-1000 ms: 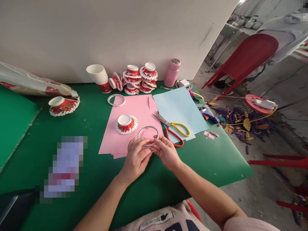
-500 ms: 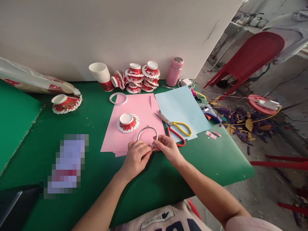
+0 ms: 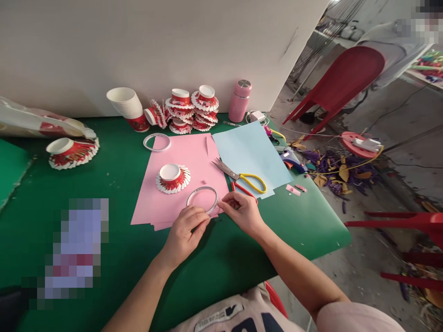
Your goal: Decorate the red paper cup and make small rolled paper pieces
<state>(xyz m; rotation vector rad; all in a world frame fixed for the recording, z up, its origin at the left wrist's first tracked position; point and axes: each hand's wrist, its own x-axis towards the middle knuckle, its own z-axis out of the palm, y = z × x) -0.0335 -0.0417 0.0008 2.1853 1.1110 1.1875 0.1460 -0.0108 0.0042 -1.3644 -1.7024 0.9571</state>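
My left hand [image 3: 188, 233] is closed on the lower edge of a thin white ring, which looks like a narrow roll of tape [image 3: 188, 199]. The roll is tilted up over the front of the pink paper [image 3: 148, 203]. Beside its right edge, my right hand [image 3: 240, 212] is pinched; whatever lies between thumb and fingers is too small to make out. A second such roll [image 3: 145, 143] lies flat at the paper's back left corner. On the paper, a red and white paper cup [image 3: 170, 172] stands upside down, its side cut into strips fanned outward.
Scissors [image 3: 235, 175] with yellow and red handles lie across the light blue paper [image 3: 256, 147]. Along the wall stand stacked white cups [image 3: 122, 101], several fanned cups [image 3: 180, 110] and a pink flask [image 3: 240, 102]. A glue gun [image 3: 293, 160] lies at the right edge.
The view has turned a little to the right. My right hand has moved slightly away from the roll's edge, while my left hand keeps hold of the roll.
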